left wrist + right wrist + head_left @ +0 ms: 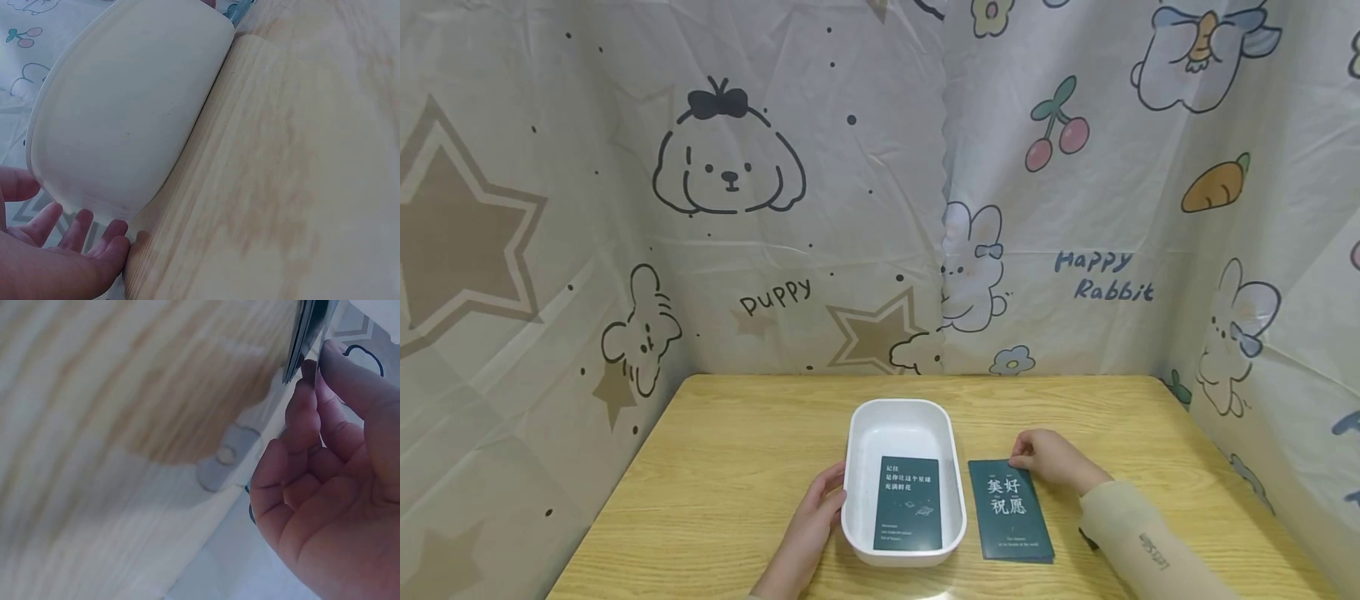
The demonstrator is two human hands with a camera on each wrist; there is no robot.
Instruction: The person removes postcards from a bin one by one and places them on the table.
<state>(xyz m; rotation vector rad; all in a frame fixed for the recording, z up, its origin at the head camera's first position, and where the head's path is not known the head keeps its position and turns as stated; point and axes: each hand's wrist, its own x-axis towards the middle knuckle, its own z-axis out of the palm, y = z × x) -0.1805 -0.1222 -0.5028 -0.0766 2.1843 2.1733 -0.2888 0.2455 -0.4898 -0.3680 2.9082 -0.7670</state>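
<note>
Green cards [1017,533] beside white tub [898,433], another [908,500] inside

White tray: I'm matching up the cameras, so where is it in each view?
Head: tray, lower middle.
Left wrist: upper left, outer wall towards the camera.
Right wrist: probably the white patch in the top right corner; too little shows to be sure.
Shared landmark: the wooden table.

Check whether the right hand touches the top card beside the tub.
Touching: the right wrist view shows the right hand pinching the top card by its edge.
</note>
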